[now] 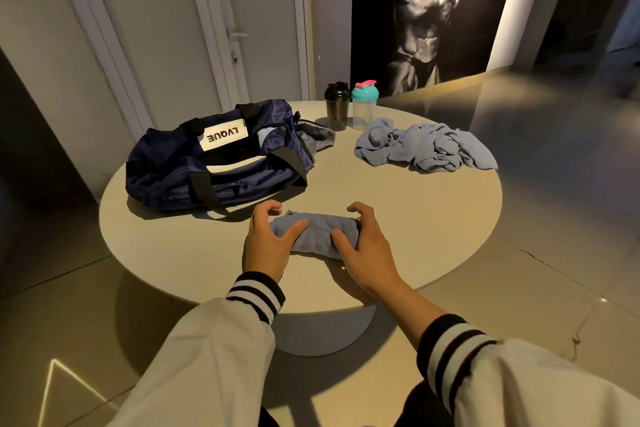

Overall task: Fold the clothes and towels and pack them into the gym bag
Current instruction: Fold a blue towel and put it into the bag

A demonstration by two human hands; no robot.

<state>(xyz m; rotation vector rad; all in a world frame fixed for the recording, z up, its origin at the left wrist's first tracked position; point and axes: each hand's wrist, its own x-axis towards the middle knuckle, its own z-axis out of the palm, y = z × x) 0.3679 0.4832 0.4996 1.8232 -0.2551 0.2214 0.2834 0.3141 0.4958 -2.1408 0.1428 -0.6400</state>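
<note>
Both hands, the left hand (268,246) and right hand (367,246), have fingers (268,210) curled round the ends of a rolled towel (317,232) near the counter's (398,211) front edge, so rolling looks done and the next move is probably a short lift over open counter into the bag (214,163) just beside, away from the crumpled cloth (426,149).

a blue-grey towel (317,234) is seen rolled into a tight bundle near the front edge of the tabletop (398,218), a navy gym bag (214,163) is laid open-topped behind it to the left, and a crumpled blue-grey cloth (426,147) is left unfolded at the far right.
</note>
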